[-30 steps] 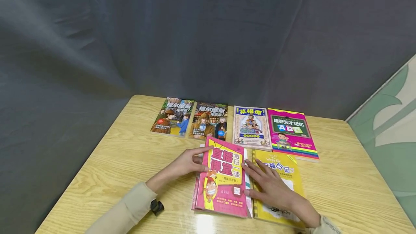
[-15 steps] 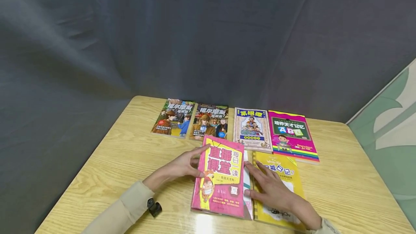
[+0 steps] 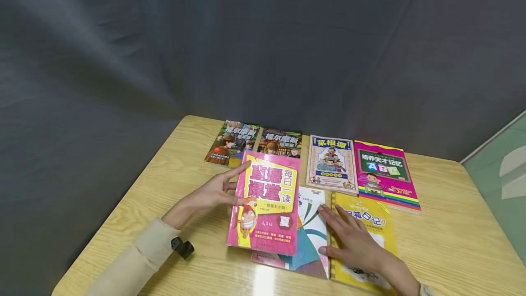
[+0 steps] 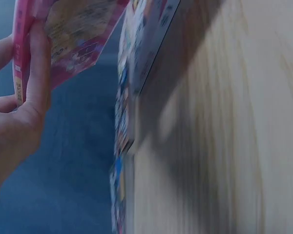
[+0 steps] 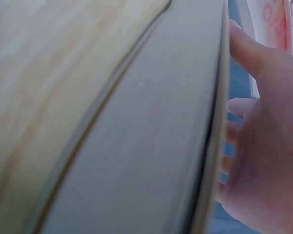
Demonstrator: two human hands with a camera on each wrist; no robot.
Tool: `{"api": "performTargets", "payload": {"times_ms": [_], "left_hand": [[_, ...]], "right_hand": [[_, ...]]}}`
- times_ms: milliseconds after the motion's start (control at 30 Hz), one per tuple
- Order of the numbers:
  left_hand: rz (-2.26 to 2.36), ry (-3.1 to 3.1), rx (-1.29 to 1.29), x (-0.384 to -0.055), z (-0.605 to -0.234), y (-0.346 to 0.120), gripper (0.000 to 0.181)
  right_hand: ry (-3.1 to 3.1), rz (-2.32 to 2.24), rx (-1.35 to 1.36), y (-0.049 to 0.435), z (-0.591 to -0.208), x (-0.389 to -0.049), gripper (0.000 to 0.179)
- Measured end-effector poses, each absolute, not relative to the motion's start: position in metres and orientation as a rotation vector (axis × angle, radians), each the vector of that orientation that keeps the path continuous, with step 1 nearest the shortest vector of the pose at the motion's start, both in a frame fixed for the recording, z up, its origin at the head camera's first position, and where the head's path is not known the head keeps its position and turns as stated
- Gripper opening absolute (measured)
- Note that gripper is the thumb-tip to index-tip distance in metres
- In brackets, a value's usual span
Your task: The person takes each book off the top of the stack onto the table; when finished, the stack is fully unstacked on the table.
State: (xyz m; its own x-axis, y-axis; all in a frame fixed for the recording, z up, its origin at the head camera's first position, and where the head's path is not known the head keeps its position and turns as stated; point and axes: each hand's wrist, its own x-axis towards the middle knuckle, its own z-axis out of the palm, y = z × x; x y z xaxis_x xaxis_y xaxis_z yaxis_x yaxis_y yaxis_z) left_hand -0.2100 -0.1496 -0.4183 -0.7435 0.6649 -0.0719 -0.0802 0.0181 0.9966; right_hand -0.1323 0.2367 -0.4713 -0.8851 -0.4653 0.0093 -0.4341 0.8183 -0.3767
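Note:
My left hand (image 3: 207,198) grips a pink book (image 3: 269,229) with a yellow panel by its left edge. The left wrist view has this hand (image 4: 19,119) pinching the spine between thumb and fingers, the pink book (image 4: 83,31) raised off the surface. Partly beneath it lies a white book (image 3: 312,245) with teal and purple shapes. Fingers spread, my right hand (image 3: 359,241) rests over that book's right side and a yellow book (image 3: 371,216). In the right wrist view, the thick page edge of a book (image 5: 151,117) stands close beside the right hand (image 5: 273,141).
Along the back lie two dark detective-picture books (image 3: 234,143), (image 3: 281,143), a cream book with a purple title (image 3: 332,163) and a magenta book with a green board (image 3: 386,168). A dark curtain (image 3: 263,49) hangs behind the wooden table (image 3: 160,186).
My left hand has lifted the pink book and drawn it leftward, uncovering much of the white book. My right hand stays over the white and yellow books. The view has shifted slightly.

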Motion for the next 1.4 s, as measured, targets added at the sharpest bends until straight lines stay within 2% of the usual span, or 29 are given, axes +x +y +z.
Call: {"api": "performTargets", "payload": {"times_ms": [300, 633, 933, 1400], "left_hand": [[1.825, 1.78, 0.637, -0.203, -0.418, -0.205, 0.086], [1.664, 1.898, 0.599, -0.193, -0.445, -0.248, 0.082], [1.684, 1.731, 0.491, -0.209, -0.46, -0.252, 0.085], [1.5, 1.855, 0.528, -0.228, -0.464, -0.241, 0.084]], "right_hand": [[2.93, -0.535, -0.742, 0.236, -0.469, -0.131, 0.084], [2.964, -0.518, -0.782, 0.24, -0.476, -0.134, 0.083], [2.956, -0.536, -0.772, 0.238, -0.472, -0.131, 0.082], [2.945, -0.526, -0.763, 0.237, -0.472, -0.131, 0.082]]}}
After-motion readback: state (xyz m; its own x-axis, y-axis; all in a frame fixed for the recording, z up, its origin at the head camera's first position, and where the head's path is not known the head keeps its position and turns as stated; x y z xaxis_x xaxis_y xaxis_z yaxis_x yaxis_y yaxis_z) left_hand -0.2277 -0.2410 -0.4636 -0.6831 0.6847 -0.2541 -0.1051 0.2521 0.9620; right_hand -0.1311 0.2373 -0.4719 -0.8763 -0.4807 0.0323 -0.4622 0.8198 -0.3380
